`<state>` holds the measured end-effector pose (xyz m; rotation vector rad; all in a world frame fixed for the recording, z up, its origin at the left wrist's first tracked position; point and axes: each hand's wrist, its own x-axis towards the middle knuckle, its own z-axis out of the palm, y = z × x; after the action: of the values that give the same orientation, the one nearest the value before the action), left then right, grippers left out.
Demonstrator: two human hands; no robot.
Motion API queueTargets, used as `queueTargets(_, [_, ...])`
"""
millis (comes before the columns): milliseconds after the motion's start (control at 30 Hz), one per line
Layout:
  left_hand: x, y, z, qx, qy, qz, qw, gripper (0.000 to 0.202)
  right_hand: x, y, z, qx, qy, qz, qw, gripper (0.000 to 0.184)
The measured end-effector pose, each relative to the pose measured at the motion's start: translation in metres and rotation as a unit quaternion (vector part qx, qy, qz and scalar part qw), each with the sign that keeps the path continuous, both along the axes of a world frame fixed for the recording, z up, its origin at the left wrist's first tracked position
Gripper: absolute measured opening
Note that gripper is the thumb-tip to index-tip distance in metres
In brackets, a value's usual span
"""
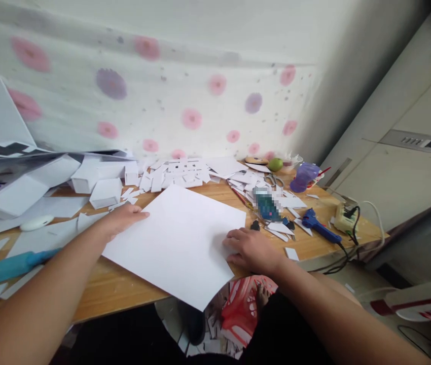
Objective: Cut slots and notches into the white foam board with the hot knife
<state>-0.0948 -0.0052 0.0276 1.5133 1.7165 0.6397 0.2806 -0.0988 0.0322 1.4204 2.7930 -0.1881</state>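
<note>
A large white sheet of foam board or card lies at a slant on the wooden table, one corner jutting past the front edge. My left hand grips its left edge, fingertips on top and the rest of the fingers partly hidden. At the opposite edge, my right hand is closed on the sheet with bent fingers; its thumb side shows near the lower edge. Just beyond the right hand lie a phone-like object with a blurred screen and small white offcuts.
Folded white pieces and scraps crowd the left and back. A blue glue gun, scissors, a purple cup, a green fruit and a power strip with cables are at right. Below is a red plastic stool or basket.
</note>
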Motion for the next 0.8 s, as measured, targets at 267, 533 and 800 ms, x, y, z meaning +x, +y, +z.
queueTargets(267, [-0.027,-0.049,0.042,-0.042,-0.198,0.046,0.978,0.077,0.016,0.001,-0.008,-0.028,0.264,-0.124,0.956,0.014])
queueTargets(533, [-0.044,-0.051,0.08,0.113,-0.21,0.149,0.96,0.064,0.001,0.001,-0.017,-0.228,0.528,-0.187,0.796,0.046])
queueTargets(800, [-0.037,-0.029,0.097,0.129,-0.15,0.105,0.975,0.075,-0.027,0.004,-0.004,-0.366,0.78,-0.14,0.488,0.04])
